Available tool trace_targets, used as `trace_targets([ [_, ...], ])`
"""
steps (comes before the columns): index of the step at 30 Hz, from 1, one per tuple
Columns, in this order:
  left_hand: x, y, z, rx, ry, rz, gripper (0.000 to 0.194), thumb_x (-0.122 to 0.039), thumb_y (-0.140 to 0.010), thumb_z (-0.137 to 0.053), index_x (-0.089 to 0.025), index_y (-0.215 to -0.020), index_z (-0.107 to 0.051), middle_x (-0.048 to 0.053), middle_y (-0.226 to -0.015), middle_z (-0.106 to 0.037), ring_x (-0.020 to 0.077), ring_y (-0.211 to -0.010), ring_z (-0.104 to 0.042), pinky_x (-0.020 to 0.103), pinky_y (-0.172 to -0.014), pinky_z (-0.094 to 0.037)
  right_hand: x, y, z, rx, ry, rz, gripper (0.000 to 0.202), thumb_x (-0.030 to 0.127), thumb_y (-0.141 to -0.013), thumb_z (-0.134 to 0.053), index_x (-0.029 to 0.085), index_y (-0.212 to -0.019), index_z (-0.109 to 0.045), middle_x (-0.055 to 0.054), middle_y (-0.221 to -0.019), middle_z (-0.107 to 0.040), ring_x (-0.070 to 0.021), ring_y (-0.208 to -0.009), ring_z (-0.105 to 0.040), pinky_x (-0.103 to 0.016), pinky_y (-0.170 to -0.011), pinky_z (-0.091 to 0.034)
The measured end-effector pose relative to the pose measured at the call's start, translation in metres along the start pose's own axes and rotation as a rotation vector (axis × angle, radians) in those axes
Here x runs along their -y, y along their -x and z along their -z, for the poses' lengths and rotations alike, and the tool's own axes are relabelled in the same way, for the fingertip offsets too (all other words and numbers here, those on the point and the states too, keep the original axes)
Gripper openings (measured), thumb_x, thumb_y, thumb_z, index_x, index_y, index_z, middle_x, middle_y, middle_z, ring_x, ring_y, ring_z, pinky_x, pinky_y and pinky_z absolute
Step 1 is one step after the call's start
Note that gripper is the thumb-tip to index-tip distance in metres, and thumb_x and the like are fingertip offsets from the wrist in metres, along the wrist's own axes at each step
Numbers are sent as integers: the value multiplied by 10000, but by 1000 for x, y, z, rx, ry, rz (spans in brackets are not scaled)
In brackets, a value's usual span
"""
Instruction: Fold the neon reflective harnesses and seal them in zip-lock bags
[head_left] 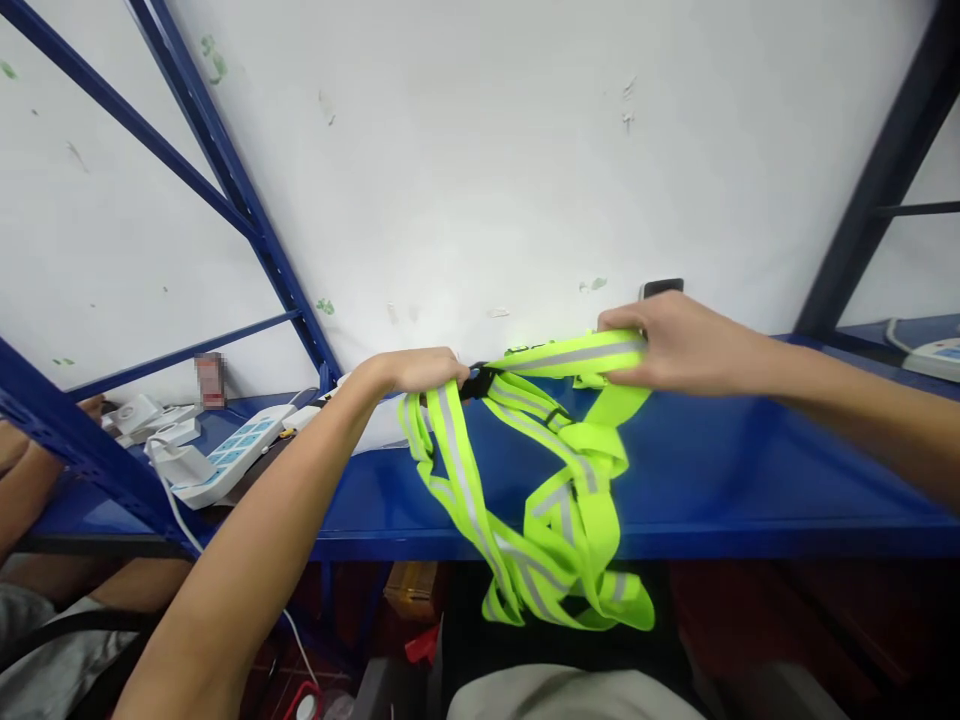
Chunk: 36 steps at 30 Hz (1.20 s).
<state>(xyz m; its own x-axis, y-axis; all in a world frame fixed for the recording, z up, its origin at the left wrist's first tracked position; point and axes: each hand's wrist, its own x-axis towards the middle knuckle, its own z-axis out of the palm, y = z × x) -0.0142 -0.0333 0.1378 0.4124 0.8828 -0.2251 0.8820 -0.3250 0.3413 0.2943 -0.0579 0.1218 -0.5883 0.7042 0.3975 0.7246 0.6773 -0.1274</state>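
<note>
A neon yellow-green reflective harness (pixel 461 470) with grey stripes hangs in tangled loops over the front edge of the blue table (pixel 720 480). My left hand (pixel 427 370) grips it beside a black buckle (pixel 477 383), its fingers closed on the strap. To the right, my right hand (pixel 652 340) pinches another part of the strap, which runs nearly level between both hands. More yellow-green webbing lies behind that stretch, near the wall.
White power strips (pixel 244 455) with plugs and cables lie at the left. A dark phone-like object (pixel 663 287) leans on the wall behind my right hand. Blue rack posts (pixel 240 200) stand at the left. Another person's arm (pixel 30 480) is at far left.
</note>
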Motion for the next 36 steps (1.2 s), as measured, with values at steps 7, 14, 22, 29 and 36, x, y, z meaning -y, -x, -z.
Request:
trace_targets([
  [7,-1,6,27,-398,27,11,236,-271,-731,-482,-182,-524,-411,6,-544,-349,101,-488,-263,296,-473,-198,27,54,-28,220,-120,156,216,409,-811,-638,202,-870,-661,-56,-779,-649,-210,-706,-614,-317,-647,-448],
  [14,-3,28,39,-466,-1,-37,233,-286,-716,-475,-161,-566,-602,26,-538,-458,118,-491,-337,289,-504,-235,2,58,4,-4,-1063,65,417,657,-824,-578,247,-775,-526,66,-389,-477,-115,-343,-455,-303,-496,-442],
  [22,24,51,48,-578,-63,28,248,-317,-682,-486,-173,-667,-686,44,-574,-521,162,-541,-412,307,-548,-268,-30,40,0,-173,-71,-184,283,383,-810,-644,245,-1039,-550,-28,-777,-655,-167,-594,-547,-301,-570,-378],
  [29,22,36,37,-741,-145,1,232,-292,-717,-506,-180,-757,-705,51,-602,-523,200,-645,-492,326,-596,-301,0,44,1,-498,-301,-133,232,286,-913,-508,188,-725,-604,-32,-635,-611,-174,-627,-590,-325,-652,-436],
  [36,3,19,37,-1020,16,-42,325,-337,-787,-433,-155,-929,-662,66,-720,-607,208,-730,-529,309,-613,-366,14,48,9,-405,-508,41,585,328,-746,-762,339,-1296,-564,-18,-928,-605,-176,-781,-602,-327,-693,-519],
])
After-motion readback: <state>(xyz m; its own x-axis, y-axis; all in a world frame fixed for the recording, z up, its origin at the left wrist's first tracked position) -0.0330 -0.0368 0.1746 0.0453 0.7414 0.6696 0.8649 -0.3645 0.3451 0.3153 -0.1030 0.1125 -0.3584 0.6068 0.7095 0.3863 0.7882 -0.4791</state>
